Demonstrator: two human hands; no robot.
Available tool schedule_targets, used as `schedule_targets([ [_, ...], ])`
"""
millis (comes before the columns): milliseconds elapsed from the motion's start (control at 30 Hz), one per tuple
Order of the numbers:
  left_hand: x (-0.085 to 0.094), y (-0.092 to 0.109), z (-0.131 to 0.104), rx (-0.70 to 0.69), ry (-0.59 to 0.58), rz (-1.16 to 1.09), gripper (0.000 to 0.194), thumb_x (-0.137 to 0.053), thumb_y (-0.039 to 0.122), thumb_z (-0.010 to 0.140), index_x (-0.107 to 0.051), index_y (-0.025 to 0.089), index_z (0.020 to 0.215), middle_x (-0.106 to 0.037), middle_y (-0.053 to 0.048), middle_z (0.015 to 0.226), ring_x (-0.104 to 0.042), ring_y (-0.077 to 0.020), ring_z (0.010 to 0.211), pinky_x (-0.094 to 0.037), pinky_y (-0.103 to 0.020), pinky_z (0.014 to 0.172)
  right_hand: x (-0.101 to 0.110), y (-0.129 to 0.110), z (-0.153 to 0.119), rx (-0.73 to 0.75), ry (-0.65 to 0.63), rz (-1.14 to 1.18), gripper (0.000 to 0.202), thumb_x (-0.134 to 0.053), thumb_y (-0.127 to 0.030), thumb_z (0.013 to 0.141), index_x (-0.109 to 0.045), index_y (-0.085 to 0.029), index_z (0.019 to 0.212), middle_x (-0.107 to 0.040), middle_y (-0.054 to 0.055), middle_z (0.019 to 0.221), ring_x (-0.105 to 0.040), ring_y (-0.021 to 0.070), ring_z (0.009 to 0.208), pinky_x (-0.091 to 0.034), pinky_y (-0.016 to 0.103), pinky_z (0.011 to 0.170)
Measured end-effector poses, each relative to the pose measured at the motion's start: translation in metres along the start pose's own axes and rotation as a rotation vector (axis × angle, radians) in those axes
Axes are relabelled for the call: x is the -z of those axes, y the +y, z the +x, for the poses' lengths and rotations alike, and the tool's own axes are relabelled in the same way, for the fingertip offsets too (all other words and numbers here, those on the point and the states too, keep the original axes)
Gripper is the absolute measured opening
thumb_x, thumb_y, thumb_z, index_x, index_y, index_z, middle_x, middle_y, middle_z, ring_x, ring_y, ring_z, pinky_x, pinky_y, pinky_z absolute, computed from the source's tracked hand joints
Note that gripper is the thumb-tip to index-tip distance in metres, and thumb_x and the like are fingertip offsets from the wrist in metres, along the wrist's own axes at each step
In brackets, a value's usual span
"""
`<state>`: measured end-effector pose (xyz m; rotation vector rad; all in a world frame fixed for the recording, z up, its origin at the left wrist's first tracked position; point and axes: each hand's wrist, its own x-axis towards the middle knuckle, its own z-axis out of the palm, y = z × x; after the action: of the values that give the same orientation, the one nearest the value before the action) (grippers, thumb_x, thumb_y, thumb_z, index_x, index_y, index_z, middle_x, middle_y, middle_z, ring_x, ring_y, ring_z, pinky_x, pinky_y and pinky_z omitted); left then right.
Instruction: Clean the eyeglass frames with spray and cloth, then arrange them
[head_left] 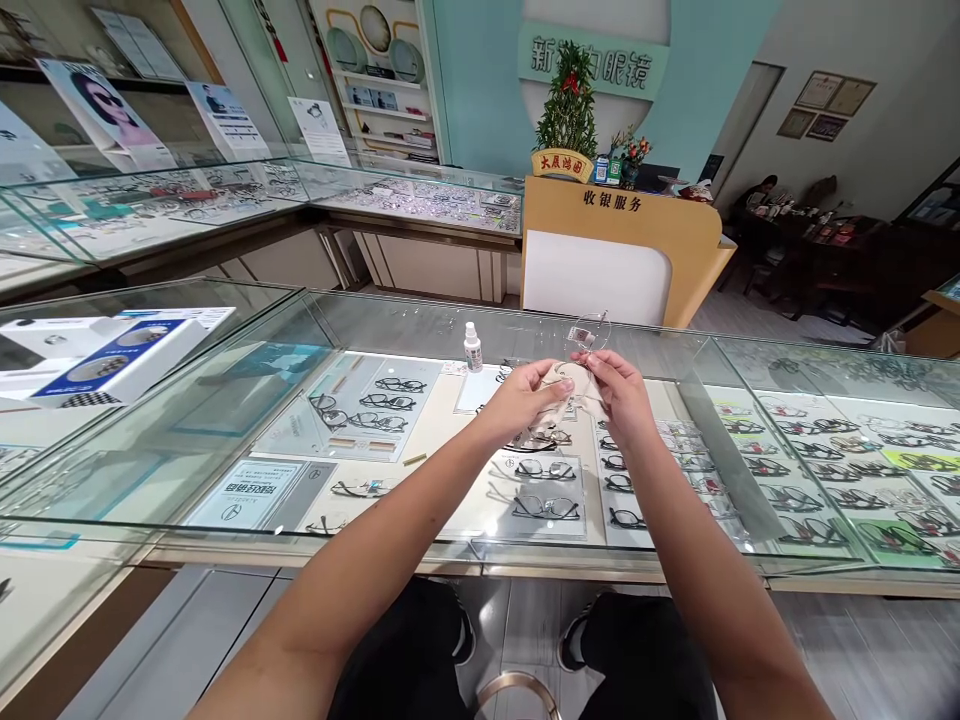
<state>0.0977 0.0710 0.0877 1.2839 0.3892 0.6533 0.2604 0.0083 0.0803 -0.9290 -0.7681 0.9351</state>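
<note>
Above the glass display counter (pixel 442 545) I hold a pair of thin-rimmed eyeglasses (pixel 604 338) and a beige cleaning cloth (pixel 589 398) between my hands. The fingers of my left hand (pixel 525 395) are closed on the cloth, with the thumb pressed over it. My right hand (pixel 622 395) pinches the eyeglasses near the frame, beside the cloth. One lens with a small label on it sticks up beyond my fingers; the rest of the frame is hidden by the cloth and hands. A white dropper-style bottle (pixel 472 350) stands upright on the glass, left of my hands.
Several eyeglass frames (pixel 546 508) lie under the counter glass. White and blue boxes (pixel 112 365) rest on the counter at the left. Beyond are more glass cases (pixel 420 205) and a wooden cashier desk (pixel 622 210) with a plant (pixel 568 105). A stool rim (pixel 517 682) shows below me.
</note>
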Motion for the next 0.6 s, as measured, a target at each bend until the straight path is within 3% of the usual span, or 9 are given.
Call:
schedule_targets([
  [167, 0.008, -0.003, 0.005, -0.030, 0.090, -0.016, 0.052, -0.088, 0.061, 0.078, -0.072, 0.016, 0.099, -0.068, 0.000, 0.078, -0.059, -0.0112, 0.064, -0.046, -0.023, 0.060, 0.007, -0.002, 0.006, 0.095, 0.040, 0.053, 0.022, -0.093, -0.042, 0.074, -0.079, -0.026, 0.079, -0.083, 0.002, 0.103, -0.068, 0.0146, 0.081, -0.057, 0.030, 0.079],
  [267, 0.020, 0.002, 0.010, -0.103, 0.205, -0.007, 0.052, -0.088, 0.064, 0.077, -0.072, 0.017, 0.094, -0.065, 0.001, 0.073, -0.056, -0.0109, 0.063, -0.044, -0.023, 0.057, 0.013, -0.005, 0.008, 0.139, 0.073, 0.080, 0.022, -0.092, -0.043, 0.077, -0.080, -0.027, 0.084, -0.082, 0.001, 0.105, -0.067, 0.0141, 0.080, -0.057, 0.029, 0.079],
  [433, 0.050, 0.024, 0.014, -0.355, 0.571, -0.028, 0.041, -0.089, 0.053, 0.080, -0.070, 0.019, 0.091, -0.061, 0.003, 0.068, -0.050, -0.0094, 0.058, -0.037, -0.024, 0.052, 0.018, -0.010, 0.009, 0.149, 0.056, 0.076, 0.022, -0.091, -0.044, 0.079, -0.080, -0.027, 0.087, -0.082, 0.002, 0.106, -0.068, 0.0144, 0.084, -0.057, 0.028, 0.077],
  [600, 0.090, 0.045, 0.014, -0.632, 0.952, 0.013, 0.022, -0.076, 0.038, 0.094, -0.065, 0.020, 0.085, -0.060, 0.004, 0.071, -0.055, -0.0096, 0.066, -0.040, -0.027, 0.064, 0.017, -0.011, 0.008, 0.135, 0.034, 0.077, 0.020, -0.090, -0.044, 0.080, -0.080, -0.027, 0.086, -0.082, 0.001, 0.103, -0.069, 0.0143, 0.085, -0.056, 0.027, 0.076],
])
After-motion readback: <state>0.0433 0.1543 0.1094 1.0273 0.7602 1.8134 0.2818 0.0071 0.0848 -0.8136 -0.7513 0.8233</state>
